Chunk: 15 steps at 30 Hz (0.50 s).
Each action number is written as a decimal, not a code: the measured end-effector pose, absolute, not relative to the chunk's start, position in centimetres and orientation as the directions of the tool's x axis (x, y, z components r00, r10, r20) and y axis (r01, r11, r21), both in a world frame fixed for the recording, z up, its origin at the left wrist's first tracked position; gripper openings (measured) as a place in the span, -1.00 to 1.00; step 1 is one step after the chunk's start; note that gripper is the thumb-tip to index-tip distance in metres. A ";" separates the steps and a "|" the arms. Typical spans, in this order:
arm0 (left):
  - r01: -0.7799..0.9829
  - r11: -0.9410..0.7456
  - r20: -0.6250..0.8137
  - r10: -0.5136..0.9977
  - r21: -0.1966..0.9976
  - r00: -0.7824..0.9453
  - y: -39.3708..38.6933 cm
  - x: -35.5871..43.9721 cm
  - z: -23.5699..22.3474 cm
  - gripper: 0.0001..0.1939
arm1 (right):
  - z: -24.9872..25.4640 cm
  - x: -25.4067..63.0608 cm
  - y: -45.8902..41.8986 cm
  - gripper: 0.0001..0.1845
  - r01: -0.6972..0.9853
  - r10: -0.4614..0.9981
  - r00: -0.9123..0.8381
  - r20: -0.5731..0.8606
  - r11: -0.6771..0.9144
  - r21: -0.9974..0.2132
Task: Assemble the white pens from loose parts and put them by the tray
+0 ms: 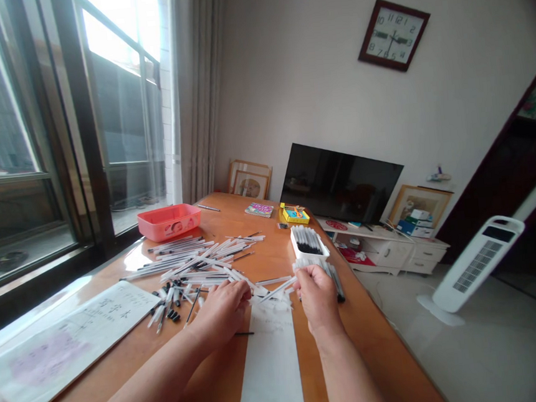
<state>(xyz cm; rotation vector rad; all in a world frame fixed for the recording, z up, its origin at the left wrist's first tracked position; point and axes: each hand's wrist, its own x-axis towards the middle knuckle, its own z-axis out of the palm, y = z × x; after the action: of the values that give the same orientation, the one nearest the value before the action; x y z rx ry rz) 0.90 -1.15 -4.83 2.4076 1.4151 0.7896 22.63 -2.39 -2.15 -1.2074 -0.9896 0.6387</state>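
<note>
My right grip [318, 298] pinches a white pen [278, 289] above a paper strip [270, 370]; my left grip [220, 313] curls at the pen pile [198, 263], its hold unclear.

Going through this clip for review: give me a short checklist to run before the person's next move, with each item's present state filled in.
1. Right hand grips the white pens: ok.
2. Left hand rests on the loose pile of pens: ok.
3. Pens in the white container sit packed together, dark ends showing: ok.
4. No pen lies apart from the pile: not ok, a thin black pen lies by the white paper strip.
5. Contents of the pink plastic box: cannot tell, its inside does not show.
</note>
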 end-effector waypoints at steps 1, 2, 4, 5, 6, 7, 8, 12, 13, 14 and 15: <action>0.709 -0.496 0.334 0.867 0.501 0.371 -1.1 0.9 -4.7 -0.81 | -2.0 22.6 -2.4 -0.70 0.085 0.844 0.464 0.270 0.261 -0.961; 0.680 -0.490 0.336 0.871 0.545 0.358 -1.1 0.8 -4.6 -0.82 | -1.9 22.5 -2.5 -0.71 0.073 0.844 0.471 0.256 0.252 -0.965; 0.618 -0.490 0.341 0.872 0.615 0.353 -1.1 0.8 -4.4 -0.86 | -1.5 22.4 -2.6 -0.73 0.036 0.847 0.482 0.224 0.236 -0.971; 0.593 -0.495 0.346 0.869 0.635 0.355 -1.1 0.8 -4.2 -0.89 | -1.4 22.4 -2.7 -0.74 0.017 0.846 0.490 0.211 0.233 -0.972; 0.575 -0.499 0.350 0.866 0.648 0.357 -1.2 0.8 -4.1 -0.91 | -1.2 22.4 -2.8 -0.74 0.003 0.843 0.498 0.204 0.233 -0.972; 0.564 -0.501 0.354 0.864 0.657 0.357 -1.3 0.8 -4.0 -0.92 | -1.1 22.4 -2.8 -0.74 -0.005 0.837 0.510 0.200 0.236 -0.972; 0.555 -0.503 0.356 0.864 0.663 0.357 -1.4 0.8 -3.8 -0.93 | -1.0 22.4 -2.9 -0.74 -0.010 0.829 0.523 0.199 0.239 -0.971; 0.531 -0.494 0.349 0.868 0.689 0.354 -1.6 0.8 -3.2 -0.94 | -0.7 22.5 -2.9 -0.74 -0.021 0.818 0.542 0.191 0.241 -0.970; 0.525 -0.492 0.348 0.869 0.695 0.353 -1.7 0.8 -3.1 -0.93 | -0.8 22.5 -2.9 -0.74 -0.023 0.819 0.541 0.193 0.243 -0.970; 0.517 -0.491 0.347 0.868 0.701 0.354 -1.7 0.8 -3.0 -0.93 | -0.8 22.5 -2.9 -0.74 -0.024 0.821 0.536 0.197 0.248 -0.969; 0.508 -0.492 0.349 0.867 0.707 0.354 -1.7 0.8 -3.0 -0.93 | -0.9 22.4 -2.9 -0.73 -0.027 0.823 0.531 0.200 0.253 -0.967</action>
<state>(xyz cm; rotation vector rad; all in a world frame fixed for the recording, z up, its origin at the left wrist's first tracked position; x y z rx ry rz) 0.83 -1.72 -3.00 2.1376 1.1947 0.9850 22.42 -2.90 -0.88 -1.1811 -0.8382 0.6806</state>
